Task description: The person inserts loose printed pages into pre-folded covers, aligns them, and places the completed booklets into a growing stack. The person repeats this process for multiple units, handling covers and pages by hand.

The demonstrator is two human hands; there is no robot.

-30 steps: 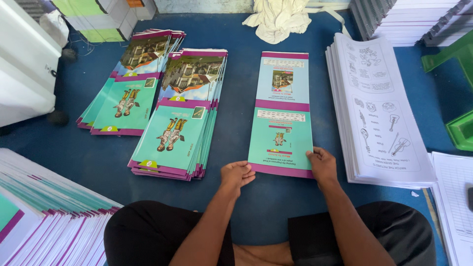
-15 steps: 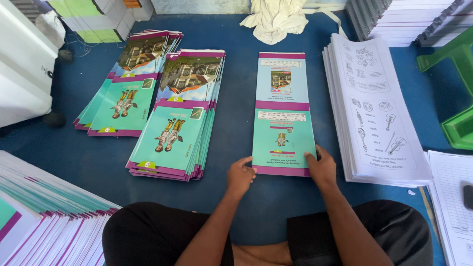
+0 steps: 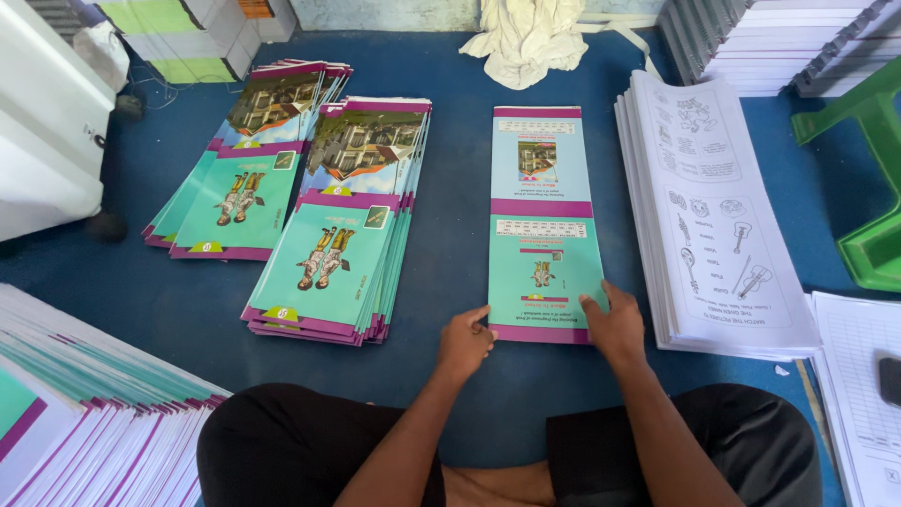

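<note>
Left hand (image 3: 466,340) rested on the blue floor mat (image 3: 460,235) at the near left corner of an opened cover sheet (image 3: 542,225), fingers loosely curled, thumb tip touching the sheet's edge. It gripped nothing; it looked placed to square the corner. Right hand (image 3: 615,324) lay flat on the near right corner of the same sheet, fingers spread and pressing down, holding nothing but pinning the paper to the mat. With 1 hand at each near corner, the sheet lay straight, its long side running away from the person.

The sheet was teal with purple bands and lay face up and unfolded, showing 2 panels, alone in the gap between 2 piles. Just right of it, near but apart, stood a thick stack of white printed pages (image 3: 718,207) with line drawings, close enough for the right hand to reach. To the left, 2 fanned stacks of matching teal covers: the nearer stack (image 3: 343,225) and a farther stack (image 3: 249,164) beside it, probably fanned so single sheets lift off easily.

Further out: a slanting pile of bound booklets (image 3: 84,413) at the person's left knee, a white cloth (image 3: 530,38) at the top of the mat, a green plastic stool (image 3: 868,188) at the right edge, and more white stacks (image 3: 760,42) behind. The person sat cross-legged in dark trousers.
</note>
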